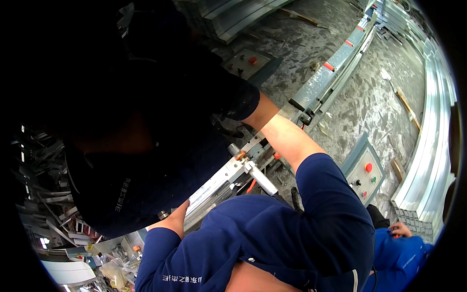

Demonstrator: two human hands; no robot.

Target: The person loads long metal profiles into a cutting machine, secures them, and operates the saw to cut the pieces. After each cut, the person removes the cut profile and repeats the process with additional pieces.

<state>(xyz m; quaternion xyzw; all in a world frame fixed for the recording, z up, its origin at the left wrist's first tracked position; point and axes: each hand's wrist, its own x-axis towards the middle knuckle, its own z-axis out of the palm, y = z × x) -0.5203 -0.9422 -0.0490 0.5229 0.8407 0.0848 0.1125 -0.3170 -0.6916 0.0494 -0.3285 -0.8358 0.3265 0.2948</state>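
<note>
At the lower left, my left hand [174, 222] is on the near end of a pale metal profile [208, 189]; its thumb lies along the edge and the other fingers are hidden. The profile lies in a machine bed running up to the right. Beside it sits a silver cylinder [263, 181] with a clamp fitting. My right forearm [287, 136] reaches across the machine toward a dark, glossy cover [146, 126]. That cover mirrors my arm and body, and my right hand cannot be made out.
A conveyor with red rollers [323, 80] extends to the upper right. Right of me stands a control box [364, 174] with buttons. Long metal profiles [430, 141] are stacked at the far right. A person in blue [401, 253] is at the lower right. Scrap [56, 199] is heaped at left.
</note>
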